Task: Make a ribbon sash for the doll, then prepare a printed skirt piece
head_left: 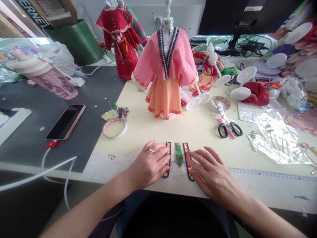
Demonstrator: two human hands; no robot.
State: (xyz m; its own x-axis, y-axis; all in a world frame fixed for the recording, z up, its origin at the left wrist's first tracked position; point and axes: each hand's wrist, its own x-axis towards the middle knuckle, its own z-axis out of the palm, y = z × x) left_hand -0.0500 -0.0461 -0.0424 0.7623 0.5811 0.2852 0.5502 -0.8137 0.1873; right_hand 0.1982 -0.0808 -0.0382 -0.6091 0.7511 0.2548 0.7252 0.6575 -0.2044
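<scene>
Near the table's front edge, my left hand (pixel 151 163) lies with its fingers stretched out, their tips on a narrow fabric strip (pixel 168 146) with a dark blue border and a yellow-red pattern. My right hand (pixel 210 170) is also open, its fingertips touching a matching strip (pixel 185 146). Both strips have pointed lower ends and lie a little apart. Between them is a green patterned fabric piece (pixel 178 153), tapering to a point, which neither hand touches. Behind the hands stands a small dress form in a pink top (pixel 151 54) and orange skirt (pixel 164 96).
Black-handled scissors (pixel 224 120) lie at the right beside a tape roll (pixel 221 103). Another tape roll (pixel 114 128) with fabric scraps sits left. A phone (pixel 66 121) is plugged into a white cable. A pink bottle (pixel 53 77), a red-dressed doll form (pixel 121 43) and plastic packaging (pixel 279 132) stand around.
</scene>
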